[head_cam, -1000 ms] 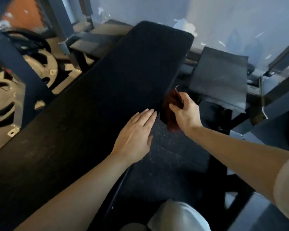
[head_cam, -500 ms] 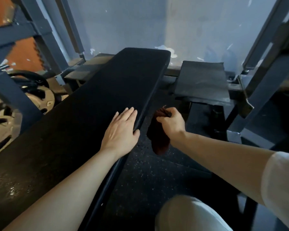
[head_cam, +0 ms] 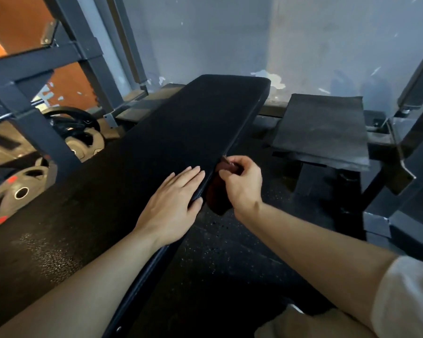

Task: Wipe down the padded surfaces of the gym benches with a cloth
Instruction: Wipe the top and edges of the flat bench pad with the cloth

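A long black padded bench [head_cam: 137, 162] runs from the lower left up to the wall. My left hand [head_cam: 174, 203] lies flat on its right edge, fingers straight. My right hand [head_cam: 242, 184] grips a dark red cloth [head_cam: 217, 198] bunched against the right side of the pad, just beside my left hand. Most of the cloth hangs below the bench edge, partly hidden by my fingers.
A smaller dark square pad [head_cam: 320, 132] sits at the right by the wall. Weight plates [head_cam: 17, 193] and a steel rack frame [head_cam: 34, 113] stand on the left. More steel framing [head_cam: 413, 142] rises at the right. Black rubber flooring [head_cam: 230, 264] lies under the bench.
The view has tilted upward, showing more of the wall. My right hand with the cloth has moved in closer to the bench's side edge. My left hand stays flat on the pad.
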The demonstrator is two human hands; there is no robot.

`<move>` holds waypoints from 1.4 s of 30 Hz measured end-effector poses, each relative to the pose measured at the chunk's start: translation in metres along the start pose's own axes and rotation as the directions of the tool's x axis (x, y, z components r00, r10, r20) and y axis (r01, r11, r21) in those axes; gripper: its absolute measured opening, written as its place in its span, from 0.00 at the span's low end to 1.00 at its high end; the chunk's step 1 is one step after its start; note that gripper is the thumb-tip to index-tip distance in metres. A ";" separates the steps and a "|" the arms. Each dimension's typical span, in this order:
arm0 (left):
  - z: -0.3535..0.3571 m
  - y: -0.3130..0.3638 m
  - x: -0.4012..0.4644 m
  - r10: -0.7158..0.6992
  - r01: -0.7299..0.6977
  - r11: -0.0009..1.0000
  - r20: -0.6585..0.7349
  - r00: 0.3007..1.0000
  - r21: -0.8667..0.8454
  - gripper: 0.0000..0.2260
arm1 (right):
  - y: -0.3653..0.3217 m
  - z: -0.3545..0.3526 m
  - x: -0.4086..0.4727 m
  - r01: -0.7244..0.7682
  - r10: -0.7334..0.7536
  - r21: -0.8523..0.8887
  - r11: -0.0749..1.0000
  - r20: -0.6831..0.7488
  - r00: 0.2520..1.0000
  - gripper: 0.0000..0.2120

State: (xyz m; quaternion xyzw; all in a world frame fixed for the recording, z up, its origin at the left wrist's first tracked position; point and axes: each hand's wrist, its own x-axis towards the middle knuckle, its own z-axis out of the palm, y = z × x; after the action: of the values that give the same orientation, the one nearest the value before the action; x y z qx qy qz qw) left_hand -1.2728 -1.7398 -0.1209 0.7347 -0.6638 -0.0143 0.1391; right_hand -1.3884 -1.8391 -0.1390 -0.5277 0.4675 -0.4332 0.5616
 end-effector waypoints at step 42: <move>0.029 -0.025 0.244 0.104 -0.111 0.988 -0.072 0.992 -0.110 0.16 | 0.040 0.005 0.103 0.268 -0.276 -0.083 0.960 -0.106 0.955 0.12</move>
State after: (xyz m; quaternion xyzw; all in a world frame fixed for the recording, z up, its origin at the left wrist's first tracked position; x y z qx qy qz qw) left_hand -1.2254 -1.9825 -0.1147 0.6888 -0.6956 -0.0203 0.2032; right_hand -1.3646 -1.9363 -0.1857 -0.5796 0.4365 -0.5203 0.4503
